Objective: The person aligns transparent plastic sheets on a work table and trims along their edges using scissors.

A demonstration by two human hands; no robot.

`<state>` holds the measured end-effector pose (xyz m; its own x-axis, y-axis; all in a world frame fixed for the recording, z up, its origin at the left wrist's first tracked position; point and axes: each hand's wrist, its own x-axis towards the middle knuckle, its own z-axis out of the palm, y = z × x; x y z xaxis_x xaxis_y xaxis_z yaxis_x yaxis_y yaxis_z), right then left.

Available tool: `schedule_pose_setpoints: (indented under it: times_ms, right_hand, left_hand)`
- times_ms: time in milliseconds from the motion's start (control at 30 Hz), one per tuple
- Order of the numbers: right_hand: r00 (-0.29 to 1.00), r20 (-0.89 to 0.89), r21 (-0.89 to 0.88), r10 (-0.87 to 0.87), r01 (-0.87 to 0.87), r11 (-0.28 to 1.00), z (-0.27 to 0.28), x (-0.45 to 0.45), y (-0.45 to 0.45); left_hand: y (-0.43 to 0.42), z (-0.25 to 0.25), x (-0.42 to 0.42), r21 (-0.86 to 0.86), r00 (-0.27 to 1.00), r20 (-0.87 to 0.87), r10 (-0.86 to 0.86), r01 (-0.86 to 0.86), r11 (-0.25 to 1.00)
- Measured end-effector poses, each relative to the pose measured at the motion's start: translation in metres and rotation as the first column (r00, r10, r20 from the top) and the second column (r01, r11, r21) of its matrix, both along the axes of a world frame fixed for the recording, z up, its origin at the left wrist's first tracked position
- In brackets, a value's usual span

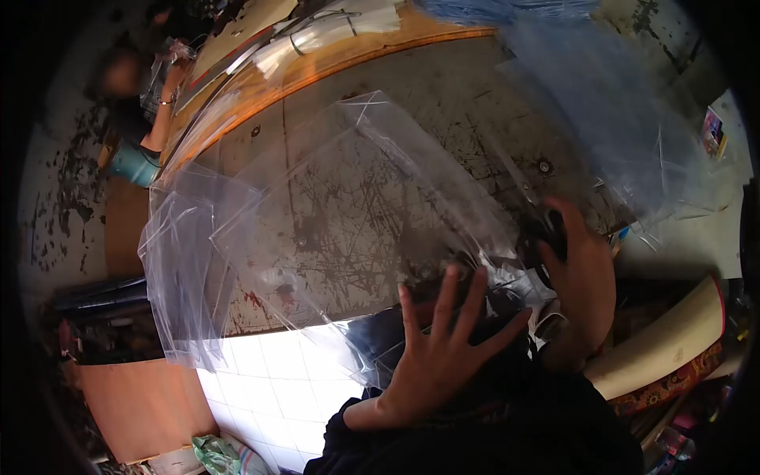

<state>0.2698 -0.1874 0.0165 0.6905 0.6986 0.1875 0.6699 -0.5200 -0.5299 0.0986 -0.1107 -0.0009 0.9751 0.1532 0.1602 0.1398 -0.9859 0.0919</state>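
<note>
From my camera, clear plastic sheeting [431, 178] spreads over the scratched tabletop [459, 87] from nine o'clock to centre. My left hand [439, 348], at five o'clock, is splayed, gripping nothing; my right hand [586, 273], at four, curls beside crumpled plastic, its grip unclear.

Cluttered workshop, scratched worktable [340, 229], plastic sheeting [178, 261], peeling wall [67, 198]

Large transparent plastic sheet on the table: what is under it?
Under the large transparent plastic sheet, the scratched grey tabletop shows through, with white floor tiles below its overhanging part. Whatever the bare left hand covers cannot be seen.
</note>
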Motion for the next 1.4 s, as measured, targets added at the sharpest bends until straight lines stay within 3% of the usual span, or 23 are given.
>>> schedule_pose_setpoints:
  times_ms: [33,100,167,300,567,600,633,667,700,733,767,833,933,1033,1167,1400]
  right_hand:
    - [0.997,0.065,0.026,-0.039,0.037,0.999,-0.002,-0.001,-0.003]
    - [0.989,0.111,-0.047,-0.099,0.105,0.993,-0.001,-0.002,-0.005]
    - [0.977,0.155,-0.117,-0.149,0.168,0.979,-0.001,-0.003,-0.005]
    - [0.952,0.273,-0.148,-0.137,0.182,0.972,-0.006,-0.004,-0.002]
    - [0.844,0.527,-0.218,-0.101,0.249,0.944,0.004,-0.017,0.015]
    - [0.933,0.358,-0.031,-0.020,0.034,0.999,0.000,-0.015,0.021]
    - [0.974,0.201,0.193,0.109,-0.148,0.970,-0.004,-0.014,0.027]
    - [0.974,0.202,0.192,0.108,-0.147,0.970,-0.007,-0.013,0.033]
    - [0.968,-0.048,0.243,0.247,-0.229,0.943,-0.010,-0.012,0.039]
    - [0.879,-0.285,0.313,0.381,-0.290,0.904,-0.012,-0.012,0.044]
    - [0.879,-0.284,0.315,0.382,-0.290,0.904,-0.014,-0.013,0.047]
    - [0.782,-0.530,0.445,0.328,-0.073,0.893,-0.016,-0.015,0.052]
    - [0.688,-0.622,0.521,0.374,0.007,0.853,-0.018,-0.014,0.051]
    - [0.678,-0.609,0.546,0.412,-0.019,0.838,-0.014,-0.014,0.050]
    - [0.756,-0.521,0.513,0.396,-0.094,0.853,-0.010,-0.016,0.047]
    - [0.770,-0.520,0.577,0.371,-0.004,0.817,-0.013,-0.027,0.052]
  left_hand:
    - [0.001,-0.006,-0.004,-0.124,0.999,-0.022,0.044,-0.046,0.991]
    - [0.004,-0.011,-0.016,-0.040,0.996,-0.074,0.041,-0.044,0.998]
    - [0.009,-0.011,-0.030,-0.243,0.985,-0.017,0.169,-0.168,0.955]
    - [0.016,-0.026,-0.053,-0.244,0.961,0.069,0.268,-0.244,0.938]
    - [0.020,-0.026,-0.058,-0.194,0.961,-0.045,0.274,-0.278,0.941]
    - [0.021,-0.025,-0.058,-0.184,0.962,-0.052,0.269,-0.274,0.944]
    - [0.022,-0.025,-0.058,-0.174,0.963,-0.058,0.265,-0.271,0.947]
    - [0.022,-0.025,-0.058,-0.175,0.963,-0.058,0.263,-0.270,0.947]
    - [0.023,-0.024,-0.058,-0.172,0.963,-0.064,0.262,-0.269,0.948]
    - [0.024,-0.024,-0.058,-0.168,0.963,-0.070,0.260,-0.269,0.949]
    - [0.024,-0.024,-0.059,-0.166,0.963,-0.070,0.260,-0.268,0.949]
    - [0.024,-0.026,-0.060,-0.184,0.965,-0.055,0.257,-0.263,0.947]
    - [0.023,-0.024,-0.059,-0.193,0.962,-0.067,0.266,-0.274,0.942]
    - [0.024,-0.024,-0.059,-0.211,0.962,-0.056,0.266,-0.272,0.939]
    - [0.025,-0.025,-0.060,-0.214,0.964,-0.048,0.262,-0.266,0.940]
    - [0.028,-0.016,-0.060,-0.232,0.969,-0.063,0.240,-0.248,0.941]
